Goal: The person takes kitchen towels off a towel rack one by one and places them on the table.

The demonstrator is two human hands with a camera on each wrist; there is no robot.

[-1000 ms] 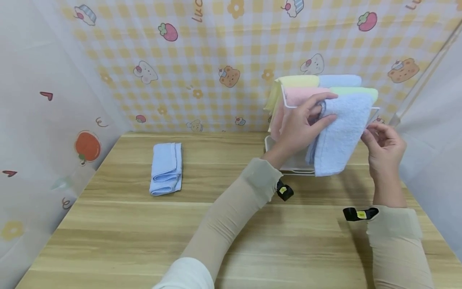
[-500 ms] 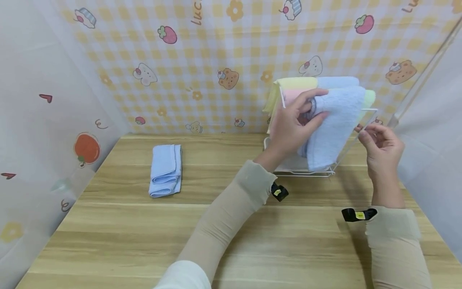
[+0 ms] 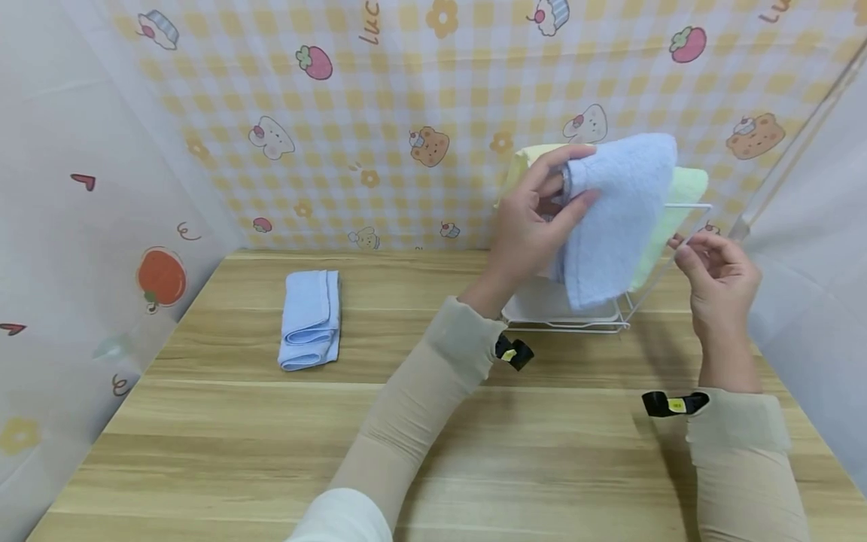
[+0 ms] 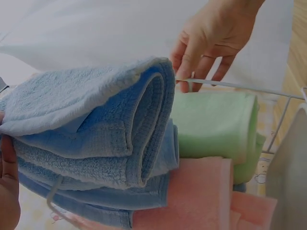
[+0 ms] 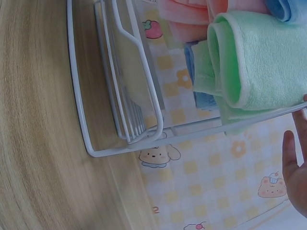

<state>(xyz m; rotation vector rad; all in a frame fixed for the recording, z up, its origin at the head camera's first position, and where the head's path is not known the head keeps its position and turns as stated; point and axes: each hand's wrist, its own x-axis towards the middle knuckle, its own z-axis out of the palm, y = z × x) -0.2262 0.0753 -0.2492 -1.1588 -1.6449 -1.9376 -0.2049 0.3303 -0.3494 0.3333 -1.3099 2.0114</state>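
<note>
My left hand (image 3: 531, 214) pinches a folded light-blue towel (image 3: 616, 211) between thumb and fingers; its lower corner hangs over the white wire rack (image 5: 74, 72). In the left wrist view, layered folds of blue towel (image 4: 103, 141) overlap the pink towel (image 4: 192, 191) on the rack. My right hand (image 3: 725, 282) pinches the rack's right upright wire with thumb and fingers. A green towel (image 3: 687, 188) hangs folded over the rack beside that hand. A yellow towel (image 3: 538, 154) shows at the back left, partly covered by the left hand.
Another folded blue towel (image 3: 308, 320) lies on the wooden table (image 3: 305, 452) to the left. A pale tray (image 3: 531, 301) sits in the rack's base. Behind stands a yellow checked curtain (image 3: 379, 98), with white sheets at both sides.
The left hand has moved up and left with the blue towel, which has tilted and uncovers the rack's right side and more of the green towel. The right hand has stayed in place.
</note>
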